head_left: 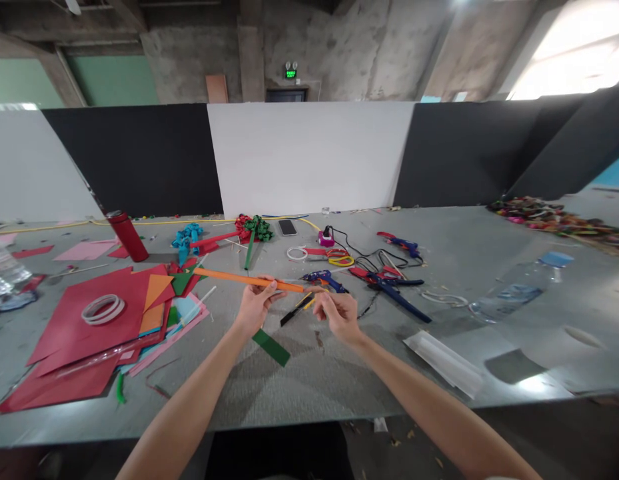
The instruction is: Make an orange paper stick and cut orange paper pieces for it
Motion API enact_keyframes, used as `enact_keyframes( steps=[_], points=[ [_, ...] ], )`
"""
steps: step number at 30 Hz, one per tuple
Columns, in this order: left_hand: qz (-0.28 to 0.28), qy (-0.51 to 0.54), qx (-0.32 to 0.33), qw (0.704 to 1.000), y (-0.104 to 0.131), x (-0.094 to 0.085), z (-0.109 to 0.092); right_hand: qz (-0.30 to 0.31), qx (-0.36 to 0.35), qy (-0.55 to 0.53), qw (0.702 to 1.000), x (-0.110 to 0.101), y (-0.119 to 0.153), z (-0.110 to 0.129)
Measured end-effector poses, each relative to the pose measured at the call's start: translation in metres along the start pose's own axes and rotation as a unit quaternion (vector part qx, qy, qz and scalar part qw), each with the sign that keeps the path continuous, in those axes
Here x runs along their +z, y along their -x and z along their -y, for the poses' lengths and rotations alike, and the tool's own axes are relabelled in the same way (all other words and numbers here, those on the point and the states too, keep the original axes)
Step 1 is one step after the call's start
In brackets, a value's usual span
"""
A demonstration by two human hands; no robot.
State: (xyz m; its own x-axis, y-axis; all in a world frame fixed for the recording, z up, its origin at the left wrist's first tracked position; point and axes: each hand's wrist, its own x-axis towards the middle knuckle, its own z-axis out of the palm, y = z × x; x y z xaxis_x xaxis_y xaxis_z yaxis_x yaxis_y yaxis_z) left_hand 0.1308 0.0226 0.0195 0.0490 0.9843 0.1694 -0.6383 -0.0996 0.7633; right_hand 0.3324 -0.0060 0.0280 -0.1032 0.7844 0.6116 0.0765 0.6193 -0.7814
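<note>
A long, narrow orange paper strip [224, 275], apparently folded or rolled, lies across the front of me above the table. My left hand [256, 305] is closed around it near its right half, thumb on top. At the strip's right end is my right hand [339, 315], its fingers curled and pressed together; whether they pinch anything is too small to tell. Below my left hand a flat green paper strip [272, 347] rests on the table. Between the hands lies a black-and-yellow cutter [295, 311], and just behind them a blue glue gun [325, 280].
Red paper sheets [79, 313] with a tape roll [102, 309] cover the left side, near a red bottle [127, 236]. Ribbon bows [258, 229], a phone [287, 227], scissors [340, 257] and pliers [396, 299] with black cables lie behind. A clear bottle [519, 290] lies at right.
</note>
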Motion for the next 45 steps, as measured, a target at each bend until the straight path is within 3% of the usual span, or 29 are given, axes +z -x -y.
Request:
enact_keyframes(
  steps=[12, 20, 24, 31, 40, 43, 45],
  points=[
    [-0.004, -0.042, 0.004, 0.999, 0.0, -0.001, -0.002, 0.085, -0.002, 0.016, 0.996, -0.003, -0.001, -0.001],
    [0.006, -0.026, 0.0, 1.0, -0.003, -0.004, 0.003, 0.065, 0.062, -0.09, 0.992, -0.001, -0.003, -0.006],
    [0.012, -0.032, -0.015, 0.999, -0.001, -0.001, 0.002, 0.114, 0.007, 0.015, 0.993, -0.004, -0.002, -0.005],
    [-0.013, -0.012, -0.035, 0.999, -0.001, 0.001, 0.003, 0.185, -0.149, 0.126, 0.963, -0.006, -0.002, -0.008],
    [-0.039, 0.016, -0.066, 0.997, 0.0, 0.0, 0.007, 0.245, -0.207, 0.214, 0.923, -0.009, -0.008, -0.014],
    [-0.046, 0.02, -0.061, 0.997, -0.001, -0.002, 0.007, 0.233, -0.219, 0.213, 0.923, -0.011, -0.005, -0.018],
    [-0.047, 0.018, -0.049, 0.998, -0.002, -0.003, 0.007, 0.18, -0.222, 0.199, 0.937, -0.01, -0.003, -0.02]
  ],
)
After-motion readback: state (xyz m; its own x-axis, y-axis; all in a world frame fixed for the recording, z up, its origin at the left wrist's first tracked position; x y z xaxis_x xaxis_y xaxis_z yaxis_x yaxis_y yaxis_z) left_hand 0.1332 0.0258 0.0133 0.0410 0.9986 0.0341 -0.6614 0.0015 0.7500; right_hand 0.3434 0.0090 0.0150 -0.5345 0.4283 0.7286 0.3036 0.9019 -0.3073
